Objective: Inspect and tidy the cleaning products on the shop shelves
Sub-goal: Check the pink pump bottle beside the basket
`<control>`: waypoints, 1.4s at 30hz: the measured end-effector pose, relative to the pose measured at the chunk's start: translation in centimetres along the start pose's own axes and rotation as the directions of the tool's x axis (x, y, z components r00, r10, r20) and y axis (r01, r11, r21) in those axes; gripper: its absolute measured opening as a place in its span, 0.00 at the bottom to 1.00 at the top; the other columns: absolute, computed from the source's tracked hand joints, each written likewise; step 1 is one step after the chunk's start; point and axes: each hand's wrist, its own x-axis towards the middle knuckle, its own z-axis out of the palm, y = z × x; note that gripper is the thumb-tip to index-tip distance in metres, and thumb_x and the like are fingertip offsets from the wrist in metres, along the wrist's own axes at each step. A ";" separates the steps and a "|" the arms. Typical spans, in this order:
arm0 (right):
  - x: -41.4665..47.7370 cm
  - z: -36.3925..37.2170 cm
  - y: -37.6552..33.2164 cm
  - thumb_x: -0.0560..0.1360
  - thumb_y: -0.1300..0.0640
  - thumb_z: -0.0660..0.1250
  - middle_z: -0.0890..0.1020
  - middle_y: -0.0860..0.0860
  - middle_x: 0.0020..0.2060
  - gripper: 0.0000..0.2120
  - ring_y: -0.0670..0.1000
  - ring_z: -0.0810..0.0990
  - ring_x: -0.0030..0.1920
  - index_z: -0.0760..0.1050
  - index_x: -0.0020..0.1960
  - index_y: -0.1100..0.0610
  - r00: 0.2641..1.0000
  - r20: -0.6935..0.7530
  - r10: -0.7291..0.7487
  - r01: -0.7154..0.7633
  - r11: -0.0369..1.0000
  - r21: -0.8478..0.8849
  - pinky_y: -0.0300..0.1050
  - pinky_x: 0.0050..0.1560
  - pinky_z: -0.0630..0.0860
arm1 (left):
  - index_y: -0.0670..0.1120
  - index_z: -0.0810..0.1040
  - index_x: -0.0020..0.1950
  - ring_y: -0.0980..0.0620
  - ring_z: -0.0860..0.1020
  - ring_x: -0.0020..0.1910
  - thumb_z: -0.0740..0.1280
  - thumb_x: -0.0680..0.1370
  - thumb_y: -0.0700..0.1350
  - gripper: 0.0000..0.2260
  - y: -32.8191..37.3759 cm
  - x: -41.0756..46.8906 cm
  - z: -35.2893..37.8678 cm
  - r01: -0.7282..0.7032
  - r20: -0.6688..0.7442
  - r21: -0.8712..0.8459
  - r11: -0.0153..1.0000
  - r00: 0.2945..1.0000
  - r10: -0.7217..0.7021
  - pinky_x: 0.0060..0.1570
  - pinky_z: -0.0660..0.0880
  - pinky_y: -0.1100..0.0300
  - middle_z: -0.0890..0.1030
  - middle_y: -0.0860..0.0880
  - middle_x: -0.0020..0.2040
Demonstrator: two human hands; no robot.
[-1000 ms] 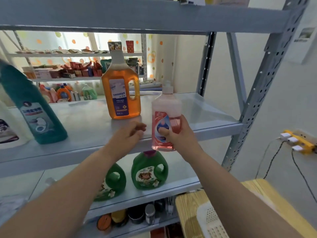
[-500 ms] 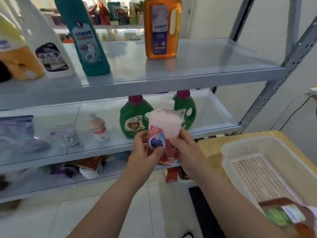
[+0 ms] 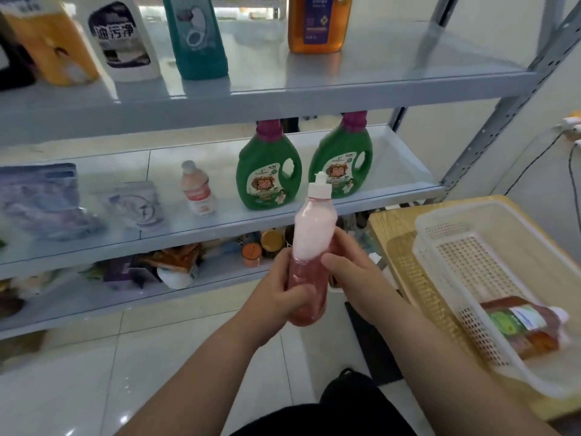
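I hold a pink dish-soap bottle (image 3: 312, 243) with a white cap upright in front of the shelves; its upper half is full of white foam. My left hand (image 3: 283, 294) grips its lower body from the left, fingers wrapped round it. My right hand (image 3: 355, 275) holds it from the right, thumb on the front. Two green detergent jugs (image 3: 267, 171) (image 3: 341, 158) with purple caps stand on the middle shelf (image 3: 314, 220) behind it. An orange bottle (image 3: 317, 23), a teal bottle (image 3: 196, 36) and a white bottle (image 3: 122, 39) stand on the upper shelf (image 3: 283, 92).
A white plastic basket (image 3: 471, 262) sits on a wooden table (image 3: 386, 225) at the right, with a reddish bottle (image 3: 525, 325) lying in it. A small pale bottle (image 3: 196, 190) and plastic pouches (image 3: 41, 199) are on the middle shelf. Jars and packets fill the bottom shelf.
The pink bottle came down from the upper shelf to below the middle shelf. My left hand joined my right on it, and the bottle turned so its label faces away.
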 end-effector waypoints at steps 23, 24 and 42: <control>7.8 -8.5 -0.6 0.66 0.35 0.69 0.81 0.55 0.57 0.36 0.52 0.85 0.47 0.65 0.67 0.53 0.941 -0.150 0.304 -0.303 0.952 0.031 0.47 0.42 0.83 | 0.44 0.75 0.68 0.45 0.83 0.45 0.76 0.62 0.69 0.42 1.0 8.9 5.1 0.375 0.058 -0.541 0.752 0.909 -0.412 0.37 0.81 0.49 0.84 0.42 0.50; 8.1 -9.0 -0.6 0.69 0.36 0.71 0.81 0.54 0.58 0.34 0.53 0.86 0.49 0.65 0.66 0.51 0.946 -0.159 0.284 -0.291 0.956 -0.022 0.51 0.47 0.84 | 0.47 0.72 0.70 0.43 0.84 0.47 0.79 0.62 0.64 0.42 1.0 9.3 5.0 0.364 0.022 -0.479 0.799 0.915 -0.404 0.40 0.82 0.46 0.84 0.42 0.54; 10.1 -7.3 -2.2 0.79 0.52 0.70 0.82 0.50 0.48 0.06 0.48 0.82 0.50 0.76 0.54 0.47 0.998 0.062 0.029 -0.009 0.951 -0.309 0.49 0.52 0.80 | 0.54 0.73 0.61 0.53 0.81 0.52 0.82 0.66 0.50 0.28 0.9 9.8 0.2 0.335 -0.494 0.147 0.931 0.840 -0.225 0.49 0.77 0.59 0.82 0.55 0.53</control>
